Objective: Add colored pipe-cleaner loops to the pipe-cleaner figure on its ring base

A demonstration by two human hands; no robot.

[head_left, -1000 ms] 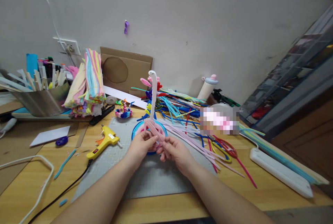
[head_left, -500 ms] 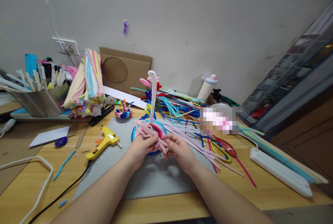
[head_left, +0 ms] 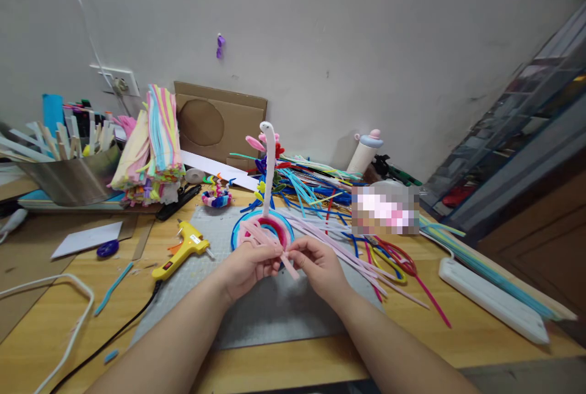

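Observation:
My left hand (head_left: 254, 263) is closed on a bundle of pale pink pipe cleaners (head_left: 259, 234), gripping it between thumb and fingers. From the right, my right hand (head_left: 318, 265) pinches the same bundle near its lower end, where short tails stick out towards me. Behind and under the bundle lies a coiled round base (head_left: 235, 223) of blue, white and pink pipe cleaners. A tall white stem with a curved top (head_left: 269, 168) rises from it, with pink, red and yellow pieces beside it. All this is above a grey cutting mat (head_left: 274, 324).
A yellow glue gun (head_left: 190, 244) lies to the left, its black cord running towards me. Loose pink pipe cleaners (head_left: 343, 250) and red-and-yellow-handled scissors (head_left: 389, 260) are to the right. A white power strip (head_left: 494, 302) sits farther right; a metal tub of sticks (head_left: 73, 177) stands back left.
The pink bundle has turned and flattened, its loops lower over the base and its tails gathered closer together. My left thumb has shifted right, nearer my right fingertips.

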